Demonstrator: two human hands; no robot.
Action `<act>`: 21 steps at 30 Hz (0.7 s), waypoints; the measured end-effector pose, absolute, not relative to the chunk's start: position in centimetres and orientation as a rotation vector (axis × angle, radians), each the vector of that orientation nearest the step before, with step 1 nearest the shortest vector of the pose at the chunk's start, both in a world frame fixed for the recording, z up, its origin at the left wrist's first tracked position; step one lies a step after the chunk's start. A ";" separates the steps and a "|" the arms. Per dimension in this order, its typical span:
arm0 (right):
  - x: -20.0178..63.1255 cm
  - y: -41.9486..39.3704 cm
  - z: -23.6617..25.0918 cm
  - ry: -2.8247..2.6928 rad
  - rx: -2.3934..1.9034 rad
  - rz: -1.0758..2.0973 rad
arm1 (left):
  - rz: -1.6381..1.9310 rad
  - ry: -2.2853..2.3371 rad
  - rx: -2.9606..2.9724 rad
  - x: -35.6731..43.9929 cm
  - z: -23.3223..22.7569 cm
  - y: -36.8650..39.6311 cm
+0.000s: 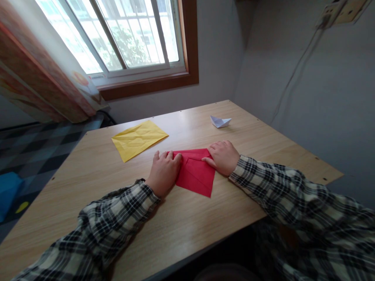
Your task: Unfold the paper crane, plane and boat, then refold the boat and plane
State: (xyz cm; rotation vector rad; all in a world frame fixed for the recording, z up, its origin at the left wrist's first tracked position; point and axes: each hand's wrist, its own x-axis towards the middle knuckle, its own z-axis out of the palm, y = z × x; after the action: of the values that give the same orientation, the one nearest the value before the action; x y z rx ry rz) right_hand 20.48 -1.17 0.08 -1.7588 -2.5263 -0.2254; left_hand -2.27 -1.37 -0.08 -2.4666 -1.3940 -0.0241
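Observation:
A folded sheet of red paper [197, 175] lies on the wooden table in front of me, with crease lines and a folded strip along its far edge. My left hand [164, 171] is on its left side, fingers bent over the far left corner and pressed to the paper. At the far right corner, my right hand [224, 157] grips the paper, its thumb lying on top along the fold. Both hands partly cover the corners they hold.
A creased yellow paper [139, 138] lies at the back left of the table [164, 238]. Toward the back right sits a small white paper boat [220, 122]. Beyond the table are a window [131, 39], a curtain [43, 66] and a wall cord [295, 74].

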 end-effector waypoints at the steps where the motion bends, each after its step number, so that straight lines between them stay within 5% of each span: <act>1: 20.5 -1.2 0.1 -2.525 -1.768 -0.229 | -0.027 -1.390 -2.469 -2.3 -0.1 -1.4; 21: 20.7 -1.9 2.1 -2.385 -2.124 -0.225 | -0.059 -1.385 -2.474 -2.3 0.1 -1.4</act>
State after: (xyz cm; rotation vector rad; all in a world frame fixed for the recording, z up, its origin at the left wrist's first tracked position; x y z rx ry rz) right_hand 20.70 -1.85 2.08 -2.1240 -2.3847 -0.2249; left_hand -2.26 -1.39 0.05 -2.4741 -1.3845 -0.0586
